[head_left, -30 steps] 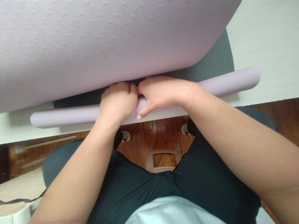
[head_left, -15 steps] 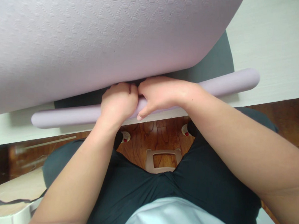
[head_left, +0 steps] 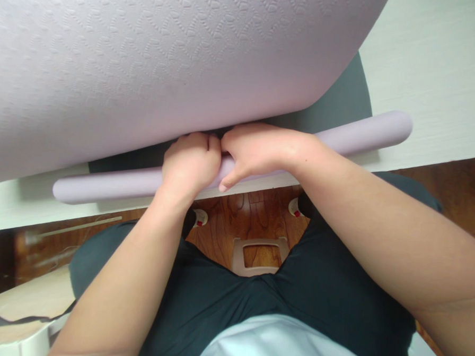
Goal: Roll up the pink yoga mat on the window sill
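A long lilac rod (head_left: pixel 109 186) with rounded ends lies along the near edge of a pale table. My left hand (head_left: pixel 191 162) is closed over its middle, knuckles up, with the fingertips hidden. Right beside it, my right hand (head_left: pixel 259 147) reaches across the same rod. Its thumb lies on the near side, and its fingers curl out of sight beyond. Both hands touch each other. Just past them bulges a large lilac sheet (head_left: pixel 180 53) with an embossed pattern, like a mat. Under its fold shows a dark grey sheet (head_left: pixel 341 98), partly behind the rod.
The pale table top (head_left: pixel 437 77) extends to the right. Below its edge are my legs in dark trousers (head_left: pixel 336 273), a wooden floor (head_left: pixel 255 216) and a beige frame (head_left: pixel 239 258) between my knees. A light wooden surface with a dark strap (head_left: pixel 23 320) is at lower left.
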Demonstrator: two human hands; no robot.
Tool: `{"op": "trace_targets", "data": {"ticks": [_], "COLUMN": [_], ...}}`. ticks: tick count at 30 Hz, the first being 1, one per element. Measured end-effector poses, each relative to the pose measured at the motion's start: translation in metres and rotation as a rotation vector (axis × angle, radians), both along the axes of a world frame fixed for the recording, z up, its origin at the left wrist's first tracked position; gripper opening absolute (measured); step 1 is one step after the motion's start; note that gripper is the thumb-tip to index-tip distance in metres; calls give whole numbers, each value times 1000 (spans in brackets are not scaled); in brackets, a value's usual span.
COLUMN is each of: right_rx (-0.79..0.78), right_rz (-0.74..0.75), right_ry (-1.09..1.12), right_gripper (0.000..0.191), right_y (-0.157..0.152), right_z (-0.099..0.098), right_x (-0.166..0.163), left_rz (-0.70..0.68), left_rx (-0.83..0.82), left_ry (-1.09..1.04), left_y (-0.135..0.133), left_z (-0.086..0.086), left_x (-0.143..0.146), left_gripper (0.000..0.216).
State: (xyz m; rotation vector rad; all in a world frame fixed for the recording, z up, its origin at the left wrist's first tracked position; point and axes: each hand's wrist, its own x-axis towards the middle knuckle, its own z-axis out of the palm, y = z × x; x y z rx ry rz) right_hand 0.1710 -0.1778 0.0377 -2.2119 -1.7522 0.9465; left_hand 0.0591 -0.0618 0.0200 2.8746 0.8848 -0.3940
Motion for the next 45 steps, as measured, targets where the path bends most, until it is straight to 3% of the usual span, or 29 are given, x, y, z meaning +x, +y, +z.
{"op": "trace_targets", "data": {"ticks": [45], "right_rx": [0], "right_rz": [3], "right_ry": [-11], "right_gripper": [65], "right_y": [-1], "right_z": [1], "right_x": [-1], "left_rz": [11], "left_rx": [12], "left_ry": [-10], "left_y": [1], "left_z": [-3], "left_x": [1], "left_gripper": [54]}}
